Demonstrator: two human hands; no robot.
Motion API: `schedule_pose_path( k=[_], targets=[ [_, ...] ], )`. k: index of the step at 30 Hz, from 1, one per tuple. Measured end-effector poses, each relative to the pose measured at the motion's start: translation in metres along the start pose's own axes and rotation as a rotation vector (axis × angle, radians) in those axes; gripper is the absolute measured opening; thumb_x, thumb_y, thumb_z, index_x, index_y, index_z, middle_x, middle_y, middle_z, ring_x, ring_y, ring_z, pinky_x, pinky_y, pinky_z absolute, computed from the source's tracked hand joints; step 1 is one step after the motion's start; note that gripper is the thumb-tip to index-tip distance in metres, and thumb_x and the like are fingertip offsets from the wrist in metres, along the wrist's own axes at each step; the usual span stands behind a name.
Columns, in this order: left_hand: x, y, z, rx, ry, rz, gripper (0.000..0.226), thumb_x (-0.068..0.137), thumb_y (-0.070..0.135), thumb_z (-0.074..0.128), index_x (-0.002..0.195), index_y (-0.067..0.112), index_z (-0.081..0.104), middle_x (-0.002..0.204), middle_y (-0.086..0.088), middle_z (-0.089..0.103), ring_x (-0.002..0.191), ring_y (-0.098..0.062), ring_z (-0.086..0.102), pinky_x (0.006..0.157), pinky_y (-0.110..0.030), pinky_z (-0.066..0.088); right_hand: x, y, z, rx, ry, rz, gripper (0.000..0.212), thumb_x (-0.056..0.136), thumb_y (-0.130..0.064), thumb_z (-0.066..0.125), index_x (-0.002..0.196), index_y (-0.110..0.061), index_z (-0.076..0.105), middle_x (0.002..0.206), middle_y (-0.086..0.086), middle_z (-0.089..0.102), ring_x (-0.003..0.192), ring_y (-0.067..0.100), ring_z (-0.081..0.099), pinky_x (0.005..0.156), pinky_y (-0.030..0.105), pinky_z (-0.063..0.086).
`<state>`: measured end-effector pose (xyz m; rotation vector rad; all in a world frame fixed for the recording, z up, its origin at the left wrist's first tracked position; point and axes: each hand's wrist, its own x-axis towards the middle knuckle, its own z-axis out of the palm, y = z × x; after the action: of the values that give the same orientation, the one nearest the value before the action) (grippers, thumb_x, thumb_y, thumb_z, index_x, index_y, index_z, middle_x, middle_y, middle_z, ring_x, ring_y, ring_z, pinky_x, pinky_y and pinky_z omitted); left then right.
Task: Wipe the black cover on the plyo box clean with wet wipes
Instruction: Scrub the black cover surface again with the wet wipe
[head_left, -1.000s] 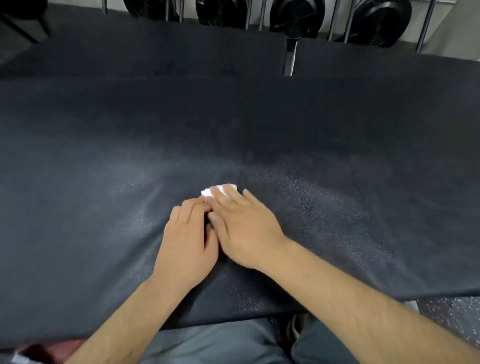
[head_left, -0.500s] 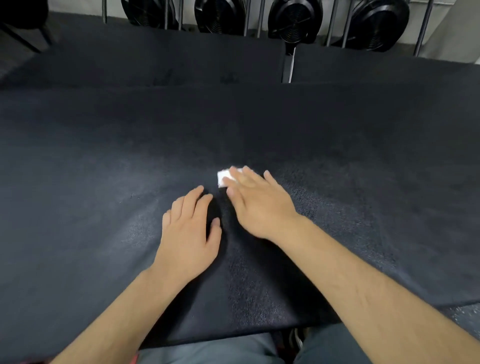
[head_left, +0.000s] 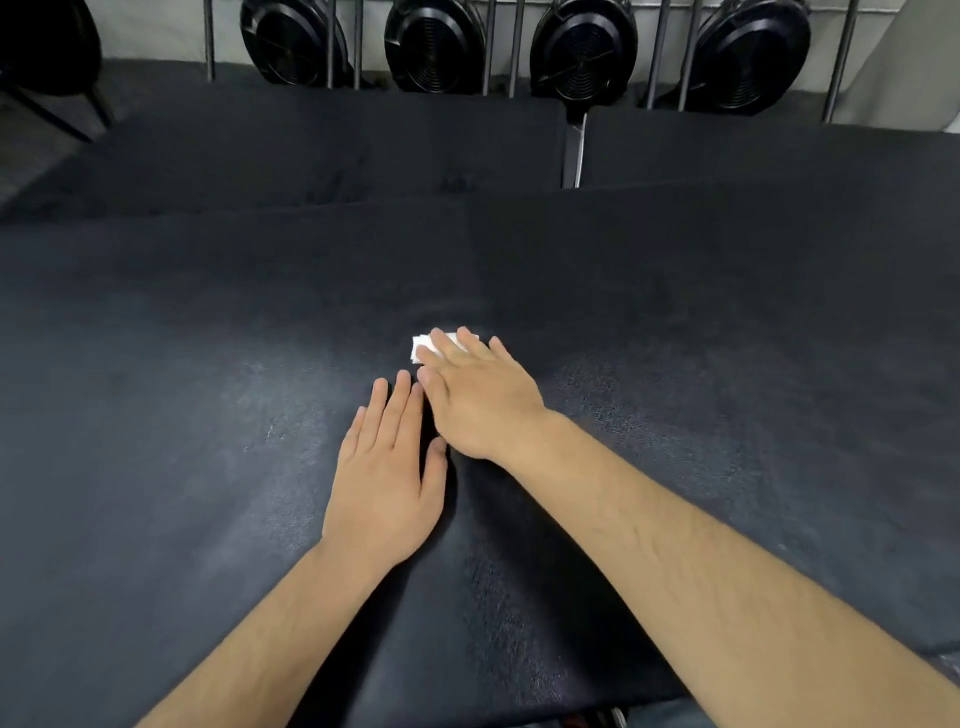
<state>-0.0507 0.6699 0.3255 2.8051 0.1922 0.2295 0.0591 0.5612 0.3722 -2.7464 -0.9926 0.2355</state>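
The black cover (head_left: 208, 364) of the plyo box fills most of the view, with damp streaks shining around the middle. A small folded white wet wipe (head_left: 422, 347) lies on it, mostly hidden under the straight fingers of my right hand (head_left: 475, 395), which presses it flat against the cover. My left hand (head_left: 387, 475) rests palm down on the cover just to the left of and nearer than the right hand, fingers straight, holding nothing.
Two more black padded boxes (head_left: 311, 145) stand behind, split by a narrow gap (head_left: 574, 150). Black round fan housings (head_left: 431, 47) and metal bars (head_left: 685, 52) line the back wall. The cover's near edge runs along the bottom right (head_left: 779, 680).
My right hand has slid the wipe farther away across the cover. My left hand's fingers have straightened and lie flat; the two hands have drawn slightly apart.
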Motion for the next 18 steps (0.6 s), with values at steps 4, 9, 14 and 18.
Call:
schedule_pose_path(
  k=[4, 9, 14, 18],
  targets=[
    [-0.002, -0.001, -0.002, -0.021, -0.009, 0.012, 0.065, 0.1, 0.042, 0.019, 0.16, 0.019, 0.014, 0.168, 0.005, 0.004, 0.153, -0.009, -0.009, 0.126, -0.037, 0.006, -0.03, -0.013, 0.011, -0.011, 0.029, -0.015, 0.059, 0.104, -0.038, 0.004, 0.153, -0.021, 0.031, 0.164, -0.005, 0.021, 0.151, 0.022, 0.016, 0.123, 0.044, 0.015],
    [0.002, 0.001, -0.002, 0.028, -0.001, 0.003, 0.065, 0.101, 0.043, 0.018, 0.159, 0.015, 0.021, 0.168, 0.002, 0.008, 0.154, -0.013, -0.004, 0.124, -0.034, 0.004, -0.002, 0.011, 0.001, 0.047, -0.034, 0.034, 0.051, 0.108, -0.036, 0.01, 0.157, -0.03, 0.023, 0.167, -0.009, 0.013, 0.155, 0.016, 0.006, 0.125, 0.046, 0.004],
    [0.007, -0.004, -0.012, -0.007, 0.065, 0.003, 0.053, 0.099, 0.039, 0.031, 0.148, 0.021, 0.044, 0.157, 0.006, 0.038, 0.148, -0.015, 0.029, 0.108, -0.035, 0.033, -0.01, -0.008, 0.006, 0.038, 0.076, 0.006, 0.049, 0.105, -0.035, 0.014, 0.14, -0.022, 0.045, 0.153, -0.005, 0.037, 0.143, 0.023, 0.029, 0.12, 0.044, 0.02],
    [0.028, -0.008, -0.016, 0.105, 0.165, 0.117, 0.037, 0.094, 0.036, 0.044, 0.124, 0.019, 0.06, 0.13, 0.005, 0.056, 0.119, -0.019, 0.049, 0.084, -0.035, 0.04, -0.019, 0.013, 0.0, 0.107, 0.0, 0.014, 0.047, 0.109, -0.035, 0.015, 0.154, -0.033, 0.03, 0.165, -0.012, 0.019, 0.153, 0.014, 0.011, 0.125, 0.046, 0.005]
  ],
)
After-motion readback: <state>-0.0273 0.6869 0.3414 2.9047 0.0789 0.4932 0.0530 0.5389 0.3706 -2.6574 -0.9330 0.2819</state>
